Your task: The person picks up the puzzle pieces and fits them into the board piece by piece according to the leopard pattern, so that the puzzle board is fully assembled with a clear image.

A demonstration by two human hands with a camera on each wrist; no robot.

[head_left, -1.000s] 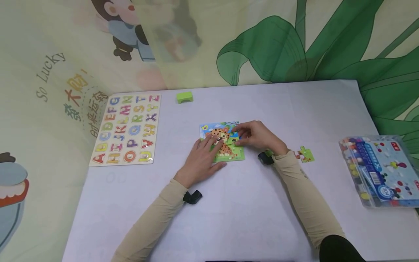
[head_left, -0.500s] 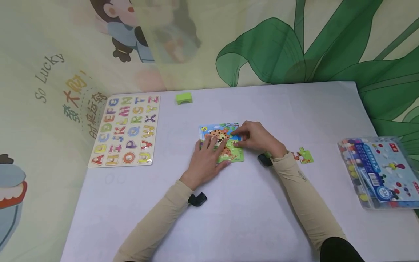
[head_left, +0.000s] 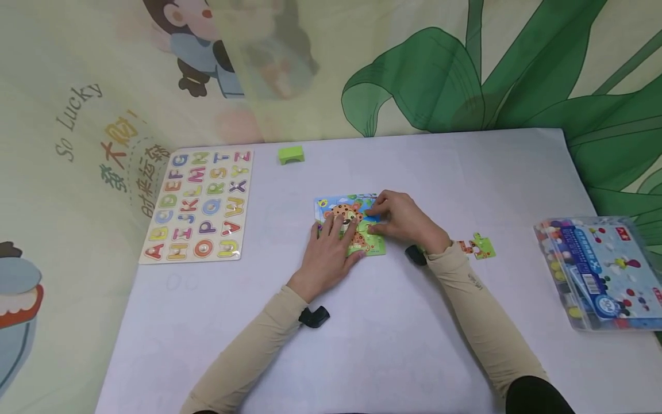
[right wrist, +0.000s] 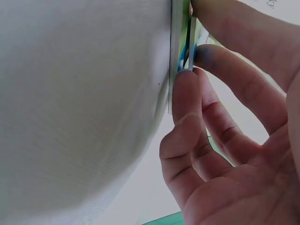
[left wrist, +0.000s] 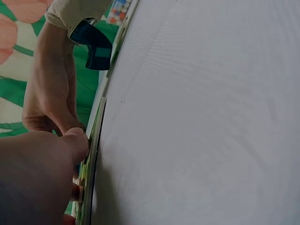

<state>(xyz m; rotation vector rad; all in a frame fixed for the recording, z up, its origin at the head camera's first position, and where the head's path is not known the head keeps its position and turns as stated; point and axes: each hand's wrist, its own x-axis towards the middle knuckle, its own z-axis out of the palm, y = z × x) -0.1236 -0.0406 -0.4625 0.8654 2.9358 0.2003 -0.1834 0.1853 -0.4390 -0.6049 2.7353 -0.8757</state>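
Near the centre of the frame, the leopard puzzle is laid flat on the white table, worked from both sides. From lower left, the left hand is spread across it, fingers extended, nothing gripped. Now that hand has been shifted slightly rightward over the picture, so the middle is probably better steadied. At the puzzle's right edge, the right hand has barely been moved: thumb and fingertips are bent toward each other, only partly parted, and a puzzle piece seems to be pinched between them. In the right wrist view, a thin gap is seen beneath it; apparently it is not yet fully seated. Farther right, loose pieces are left untouched beside the sleeve.
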